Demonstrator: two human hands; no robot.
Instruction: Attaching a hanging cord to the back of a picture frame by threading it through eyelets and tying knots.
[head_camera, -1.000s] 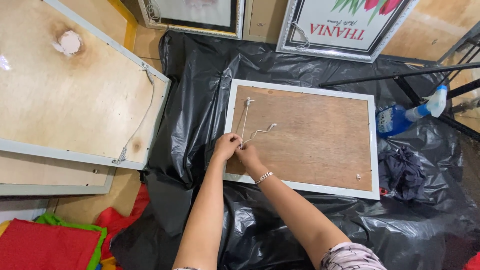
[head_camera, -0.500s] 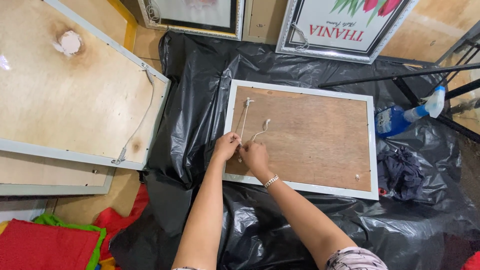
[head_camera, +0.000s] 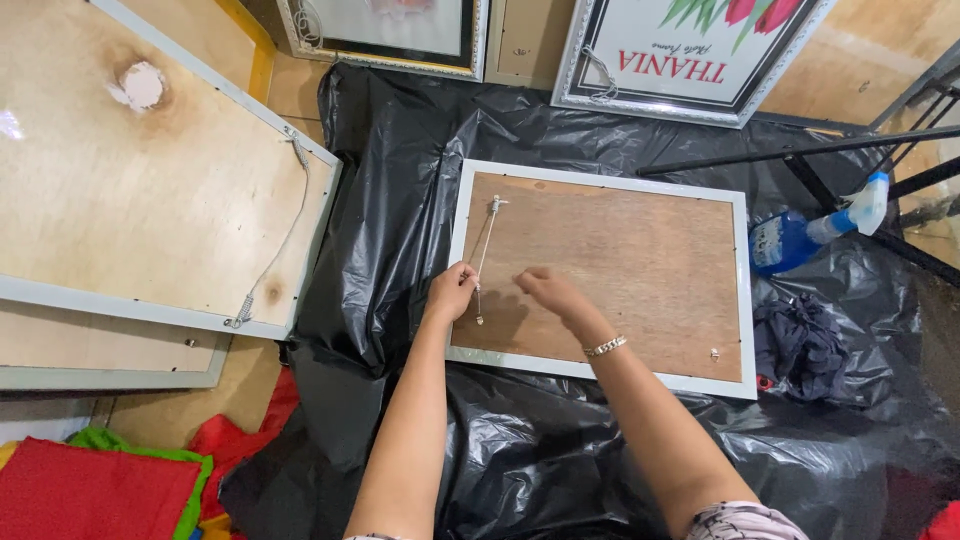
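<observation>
The left hand (head_camera: 452, 292) is pinched shut on a thin white hanging cord (head_camera: 484, 252) near the left edge of a white-framed picture lying face down, its brown plywood back (head_camera: 620, 265) uppermost. The cord runs up from the fingers to a small metal fixing near the frame's upper left corner. The right hand (head_camera: 548, 290) hovers just beside it over the board, fingers loosely curled; whether it holds the cord's other end is hard to tell, since the string is so thin here.

To do this well, the cord wants even tension while it is handled, with the pinch kept close to the lower fixing so the string does not slip.

The frame rests on crumpled black plastic sheeting (head_camera: 400, 200). To its right lie a dark bundled cloth (head_camera: 805, 340) and a blue spray bottle with a white trigger (head_camera: 800, 235). To the left lies a larger pale wooden frame back with its own cord (head_camera: 150, 200); more framed pictures (head_camera: 690, 50) lean at the top. Red and green fabric (head_camera: 110, 490) sits at lower left. Nothing crowds the hands.
</observation>
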